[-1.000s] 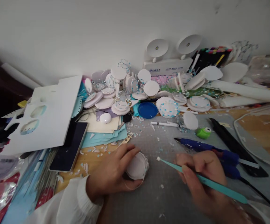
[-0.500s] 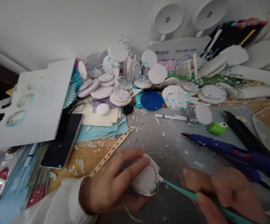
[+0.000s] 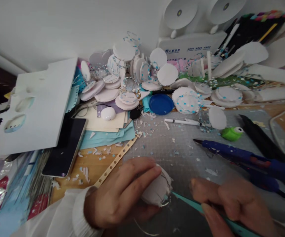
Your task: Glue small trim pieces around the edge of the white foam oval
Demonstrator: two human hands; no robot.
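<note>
Left hand (image 3: 119, 197) wrapped around a white foam disc (image 3: 155, 191), fingers over its top, thumb beneath; disc tilted on edge above the grey cutting mat (image 3: 181, 154), low in the middle of the view. Right hand (image 3: 233, 204) clenched on a teal tool (image 3: 189, 203), tip touching the disc's right rim. A thin wire loop (image 3: 144, 230) hangs below the left hand.

Against a second ago: tool tip then stood clear of the disc with a small white scrap on it; half a second ago, at the rim; now pressed in at the same spot. Disc turned slightly more on edge under the fingers. Judged: work on the rim under way, a scrap being set or tucked there, not finished.

Around: blue glue gun (image 3: 243, 158) lying right of centre, green frog punch (image 3: 231, 133) beyond it, white pen (image 3: 181, 122), blue lid (image 3: 161, 104), heap of white discs (image 3: 132, 82) by the wall. Phone (image 3: 64, 148) on the left under a white board (image 3: 38, 108) with round holes cut out. Paper crumbs scattered over mat and wood.
</note>
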